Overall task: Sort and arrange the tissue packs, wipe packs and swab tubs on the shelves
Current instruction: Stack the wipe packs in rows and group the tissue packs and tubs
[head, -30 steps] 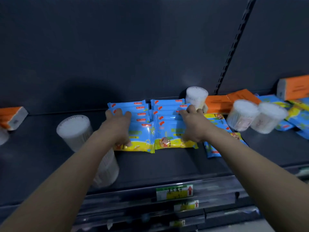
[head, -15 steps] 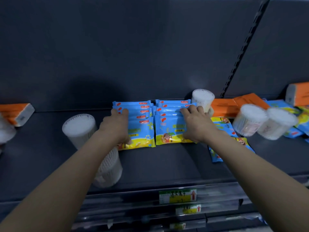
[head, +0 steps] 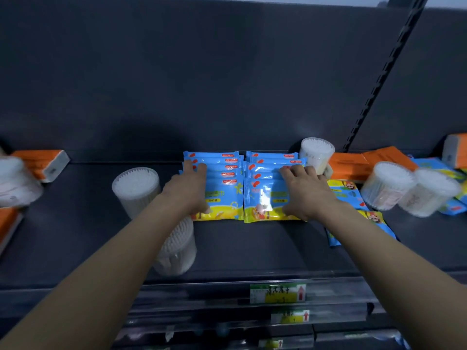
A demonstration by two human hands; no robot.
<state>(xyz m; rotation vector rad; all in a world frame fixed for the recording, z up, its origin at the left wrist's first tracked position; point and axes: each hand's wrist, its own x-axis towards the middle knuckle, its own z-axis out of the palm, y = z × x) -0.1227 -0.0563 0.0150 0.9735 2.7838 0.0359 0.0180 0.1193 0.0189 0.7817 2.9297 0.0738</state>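
Blue wipe packs (head: 265,173) sit in two overlapped rows mid shelf (head: 252,248); left hand (head: 188,188) and right hand (head: 305,190) press flat on them, fingers straight, gripping nothing, likely squaring the rows. Next probably fetch the loose wipe packs (head: 346,192) at right; swab tub (head: 317,152) just beyond the right fingers and orange tissue packs (head: 346,165) crowd that side

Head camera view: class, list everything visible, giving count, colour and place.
left wipe row: about five packs, blue-yellow, shelf centre.
right wipe row: about five packs, blue-yellow, beside it.
loose wipe packs: several, blue-yellow, right side.
swab tubs: at least five, white, around the rows.
tissue packs: about five, orange, both shelf ends.
price labels: three, green-yellow, shelf edges below.
shelf: one, dark grey.
left hand: one, resting on left wipe row.
right hand: one, resting on right wipe row.
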